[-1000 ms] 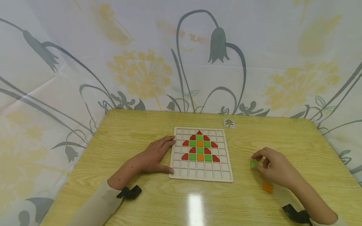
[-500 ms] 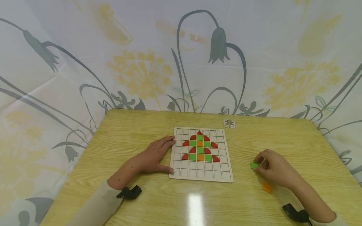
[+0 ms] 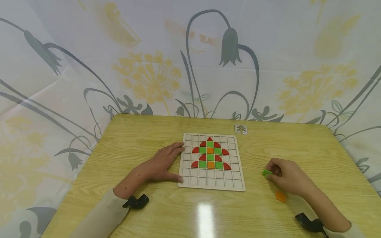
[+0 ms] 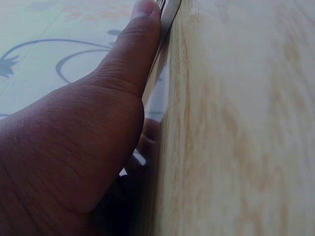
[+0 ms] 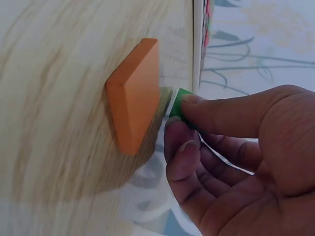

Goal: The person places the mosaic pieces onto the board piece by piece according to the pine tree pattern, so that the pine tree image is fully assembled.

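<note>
A square wooden grid board (image 3: 211, 182) lies mid-table, with red, green and orange tiles set in a tree shape. My left hand (image 3: 162, 163) rests along the board's left edge, its thumb and fingertips touching the rim and its fingers fairly straight. In the left wrist view the thumb (image 4: 130, 54) lies against the board's side. My right hand (image 3: 290, 177) pinches a green tile (image 3: 266, 172) between thumb and fingers, right of the board. The right wrist view shows that green tile (image 5: 180, 102) partly covered by the thumb. An orange tile (image 5: 135, 93) lies on the table close by.
A small pattern card (image 3: 241, 129) lies behind the board's far right corner. The wooden table (image 3: 143, 132) ends at a floral cloth backdrop (image 3: 134, 49). The loose orange tile (image 3: 280, 197) sits just below my right hand.
The green tile, flat at the right fingertips before, is now tilted in the right hand's pinch. The left hand and board stay in place.
</note>
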`<act>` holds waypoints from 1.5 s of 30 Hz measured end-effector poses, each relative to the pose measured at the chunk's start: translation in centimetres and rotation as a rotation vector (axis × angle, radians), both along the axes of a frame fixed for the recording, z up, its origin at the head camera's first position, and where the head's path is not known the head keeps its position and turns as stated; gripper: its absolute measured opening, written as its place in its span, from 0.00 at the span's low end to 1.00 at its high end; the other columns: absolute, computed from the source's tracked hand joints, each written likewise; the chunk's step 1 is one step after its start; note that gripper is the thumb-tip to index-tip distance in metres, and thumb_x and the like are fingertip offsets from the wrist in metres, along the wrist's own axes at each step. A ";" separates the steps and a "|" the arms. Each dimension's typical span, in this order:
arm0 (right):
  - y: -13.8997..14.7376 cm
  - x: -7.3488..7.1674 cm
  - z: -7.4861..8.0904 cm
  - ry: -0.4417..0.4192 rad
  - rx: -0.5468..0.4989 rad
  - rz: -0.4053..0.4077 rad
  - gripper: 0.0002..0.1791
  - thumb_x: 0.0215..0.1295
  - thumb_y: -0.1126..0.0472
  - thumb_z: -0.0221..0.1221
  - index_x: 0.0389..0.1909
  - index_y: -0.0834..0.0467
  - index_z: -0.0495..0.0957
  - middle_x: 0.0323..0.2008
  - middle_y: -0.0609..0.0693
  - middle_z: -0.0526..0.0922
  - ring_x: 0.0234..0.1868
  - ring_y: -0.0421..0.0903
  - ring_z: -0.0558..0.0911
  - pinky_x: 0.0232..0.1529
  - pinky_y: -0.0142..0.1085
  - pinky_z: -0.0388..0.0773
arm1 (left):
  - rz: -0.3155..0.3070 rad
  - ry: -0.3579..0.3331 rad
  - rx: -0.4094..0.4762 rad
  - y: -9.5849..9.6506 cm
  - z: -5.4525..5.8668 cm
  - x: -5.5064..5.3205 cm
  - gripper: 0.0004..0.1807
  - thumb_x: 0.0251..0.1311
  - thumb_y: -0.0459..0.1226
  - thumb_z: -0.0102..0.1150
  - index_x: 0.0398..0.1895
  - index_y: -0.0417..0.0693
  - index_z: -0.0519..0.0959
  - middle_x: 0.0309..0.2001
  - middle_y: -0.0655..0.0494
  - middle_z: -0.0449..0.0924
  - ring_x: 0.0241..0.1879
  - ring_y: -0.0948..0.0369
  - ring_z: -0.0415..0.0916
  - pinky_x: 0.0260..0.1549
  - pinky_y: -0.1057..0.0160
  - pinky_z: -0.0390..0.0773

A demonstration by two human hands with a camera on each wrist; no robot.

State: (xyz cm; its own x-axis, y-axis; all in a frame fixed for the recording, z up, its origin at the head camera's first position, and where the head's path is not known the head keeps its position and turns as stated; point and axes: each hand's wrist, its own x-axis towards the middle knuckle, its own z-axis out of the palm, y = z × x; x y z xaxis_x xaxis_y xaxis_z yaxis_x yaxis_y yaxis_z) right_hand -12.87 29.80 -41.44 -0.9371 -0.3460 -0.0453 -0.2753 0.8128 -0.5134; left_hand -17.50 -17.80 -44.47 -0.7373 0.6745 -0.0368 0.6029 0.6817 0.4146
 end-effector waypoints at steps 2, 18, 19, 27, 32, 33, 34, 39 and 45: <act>-0.4 0.0 0.0 0.019 -0.008 -0.004 0.07 0.66 0.64 0.72 0.39 0.55 0.82 0.31 0.41 0.82 0.31 0.35 0.77 0.32 0.33 0.77 | -0.001 -0.005 0.001 0.0 0.0 0.0 0.64 0.58 0.68 0.70 0.87 0.47 0.50 0.87 0.50 0.40 0.85 0.50 0.41 0.78 0.37 0.53; -5.5 -0.4 1.0 0.066 -0.183 0.076 0.06 0.67 0.68 0.70 0.40 0.56 0.84 0.33 0.42 0.83 0.33 0.35 0.79 0.33 0.32 0.79 | -0.003 0.004 0.007 0.1 -0.1 0.0 0.64 0.58 0.68 0.70 0.86 0.46 0.51 0.86 0.49 0.42 0.85 0.49 0.43 0.77 0.37 0.54; -5.8 -0.4 1.1 0.067 -0.191 0.081 0.07 0.67 0.69 0.70 0.40 0.56 0.84 0.33 0.42 0.83 0.33 0.36 0.79 0.33 0.32 0.79 | -0.003 0.002 0.006 0.1 0.0 0.0 0.64 0.58 0.68 0.70 0.86 0.46 0.51 0.86 0.49 0.42 0.85 0.49 0.43 0.77 0.37 0.54; -7.7 -0.7 0.7 0.030 -0.230 0.123 0.09 0.64 0.72 0.69 0.40 0.56 0.84 0.35 0.45 0.85 0.34 0.37 0.79 0.34 0.32 0.79 | -0.001 -0.015 0.014 0.0 0.1 0.1 0.63 0.58 0.67 0.70 0.86 0.47 0.51 0.87 0.50 0.41 0.85 0.49 0.42 0.77 0.37 0.53; -9.1 -1.0 0.6 0.014 -0.227 0.146 0.09 0.64 0.72 0.68 0.39 0.55 0.84 0.35 0.43 0.84 0.33 0.38 0.79 0.35 0.32 0.80 | 0.002 -0.015 0.013 0.0 0.0 0.1 0.64 0.58 0.68 0.70 0.87 0.47 0.50 0.87 0.50 0.41 0.85 0.49 0.42 0.77 0.36 0.53; -9.4 -1.0 0.5 0.014 -0.226 0.150 0.09 0.65 0.72 0.68 0.39 0.55 0.84 0.34 0.43 0.84 0.33 0.38 0.79 0.35 0.32 0.80 | 0.003 -0.015 0.010 0.0 0.0 0.1 0.64 0.58 0.68 0.70 0.87 0.47 0.50 0.87 0.50 0.41 0.85 0.49 0.42 0.78 0.37 0.53; -9.7 -1.1 0.5 0.012 -0.228 0.155 0.09 0.65 0.72 0.68 0.39 0.55 0.84 0.34 0.42 0.84 0.33 0.39 0.78 0.35 0.32 0.80 | 0.003 -0.014 0.008 -0.1 -0.1 0.0 0.64 0.58 0.68 0.70 0.87 0.47 0.50 0.87 0.51 0.41 0.85 0.49 0.42 0.78 0.37 0.53; -10.9 -1.3 0.1 0.019 -0.238 0.179 0.09 0.63 0.72 0.67 0.37 0.55 0.83 0.32 0.41 0.82 0.32 0.39 0.77 0.34 0.32 0.79 | -0.001 -0.006 0.011 -0.1 -0.2 0.0 0.64 0.58 0.68 0.70 0.87 0.47 0.50 0.87 0.51 0.41 0.85 0.49 0.42 0.77 0.37 0.54; -12.1 -1.6 -0.3 0.007 -0.260 0.194 0.09 0.64 0.73 0.66 0.37 0.56 0.83 0.32 0.42 0.82 0.32 0.39 0.77 0.33 0.32 0.79 | -0.006 -0.003 0.016 -0.1 -0.2 0.0 0.64 0.58 0.68 0.70 0.87 0.47 0.50 0.87 0.50 0.41 0.85 0.49 0.43 0.77 0.37 0.54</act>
